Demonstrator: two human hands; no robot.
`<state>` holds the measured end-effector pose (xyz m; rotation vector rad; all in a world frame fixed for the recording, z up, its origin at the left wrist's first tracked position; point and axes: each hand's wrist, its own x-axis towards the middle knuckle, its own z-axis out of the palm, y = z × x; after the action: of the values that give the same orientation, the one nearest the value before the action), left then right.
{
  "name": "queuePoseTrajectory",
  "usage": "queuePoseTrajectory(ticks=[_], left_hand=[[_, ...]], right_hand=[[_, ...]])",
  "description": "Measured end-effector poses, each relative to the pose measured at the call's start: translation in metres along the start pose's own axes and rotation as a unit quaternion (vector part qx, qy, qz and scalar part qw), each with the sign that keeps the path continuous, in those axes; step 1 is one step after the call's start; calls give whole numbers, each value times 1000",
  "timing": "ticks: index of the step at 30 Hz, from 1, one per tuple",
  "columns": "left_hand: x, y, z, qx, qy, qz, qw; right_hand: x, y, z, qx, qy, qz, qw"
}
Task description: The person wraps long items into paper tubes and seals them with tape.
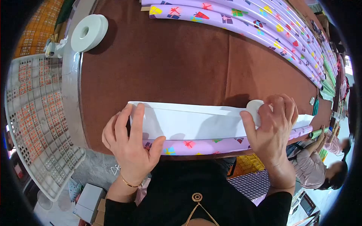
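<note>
A purple gift-patterned roll (pixel 203 147) lies along the table's near edge, with a white sheet (pixel 184 124) spread out beyond it, underside up. My left hand (pixel 134 139) rests on the left end of the sheet and roll, fingers apart, holding nothing. On the right, my right hand (pixel 271 124) is curved over the sheet, its fingers at a white tape roll (pixel 254 109) that stands by the sheet's far edge. Thumb and fingers are around the tape roll's right side.
Several purple patterned rolls (pixel 226 24) lie across the far side of the brown table (pixel 162 64). White tape rolls (pixel 86 33) sit at the far left corner. A white plastic crate (pixel 37 113) is left of the table. Two people (pixel 313 165) work at the right.
</note>
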<state>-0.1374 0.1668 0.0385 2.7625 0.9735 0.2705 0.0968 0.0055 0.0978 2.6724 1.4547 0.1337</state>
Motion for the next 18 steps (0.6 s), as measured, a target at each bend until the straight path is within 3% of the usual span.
queuePoseTrajectory(ticks=[18], left_hand=[[1,2,-4,9,-21,-2,1000]], right_hand=[[6,-11,9,-38,37,-12,999]])
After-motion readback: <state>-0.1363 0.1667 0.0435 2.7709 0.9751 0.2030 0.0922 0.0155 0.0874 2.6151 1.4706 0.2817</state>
